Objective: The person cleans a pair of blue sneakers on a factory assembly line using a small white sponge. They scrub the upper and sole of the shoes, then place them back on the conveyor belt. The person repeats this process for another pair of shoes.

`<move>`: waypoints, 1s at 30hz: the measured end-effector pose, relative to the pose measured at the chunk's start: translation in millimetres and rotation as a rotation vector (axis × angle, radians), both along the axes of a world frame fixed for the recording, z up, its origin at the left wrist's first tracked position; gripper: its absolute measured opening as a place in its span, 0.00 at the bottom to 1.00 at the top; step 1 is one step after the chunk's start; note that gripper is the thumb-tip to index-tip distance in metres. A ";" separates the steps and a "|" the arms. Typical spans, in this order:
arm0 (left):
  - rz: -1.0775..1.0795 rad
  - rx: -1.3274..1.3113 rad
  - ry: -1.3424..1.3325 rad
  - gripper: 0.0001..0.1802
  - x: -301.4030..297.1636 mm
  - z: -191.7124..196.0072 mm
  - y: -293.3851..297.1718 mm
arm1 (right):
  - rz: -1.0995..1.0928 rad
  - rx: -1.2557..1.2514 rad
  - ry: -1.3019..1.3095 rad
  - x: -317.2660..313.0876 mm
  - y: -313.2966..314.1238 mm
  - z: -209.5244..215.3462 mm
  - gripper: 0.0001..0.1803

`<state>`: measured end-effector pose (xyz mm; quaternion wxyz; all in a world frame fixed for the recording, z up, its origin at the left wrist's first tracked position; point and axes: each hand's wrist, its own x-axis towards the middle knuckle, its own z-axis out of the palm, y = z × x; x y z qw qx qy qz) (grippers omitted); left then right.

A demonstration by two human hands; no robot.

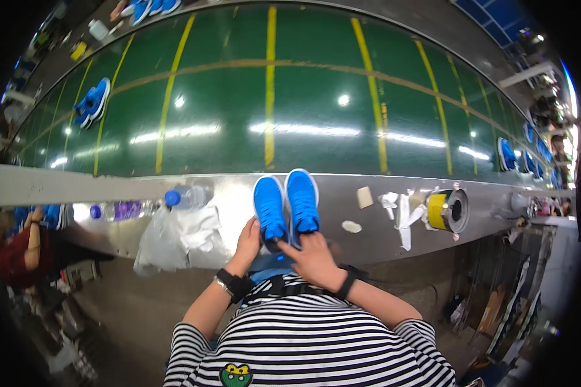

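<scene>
pair of bright blue sneakers (286, 205), side by side, white-edged soles

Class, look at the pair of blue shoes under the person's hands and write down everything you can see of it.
The pair of blue shoes is bright blue with white sole edges and looks like knit fabric. Both stand upright, side by side, toes pointing away, on the metal ledge before the green conveyor belt. The left hand and right hand rest at their heels.
</scene>
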<state>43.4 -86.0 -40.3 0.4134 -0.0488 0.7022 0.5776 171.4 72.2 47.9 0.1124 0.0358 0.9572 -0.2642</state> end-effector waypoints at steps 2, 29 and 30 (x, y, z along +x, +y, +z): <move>-0.043 -0.017 0.027 0.26 -5.6 -0.5 1.9 | -0.015 0.057 -0.004 -13.4 -9.5 -39.2 0.28; -0.068 0.012 0.039 0.13 -5.4 75.4 105.5 | -0.880 -1.102 0.253 -48.4 291.9 19.6 0.30; -0.072 0.004 0.053 0.13 -4.3 76.1 109.8 | -0.869 -0.997 0.279 -47.1 302.7 18.2 0.29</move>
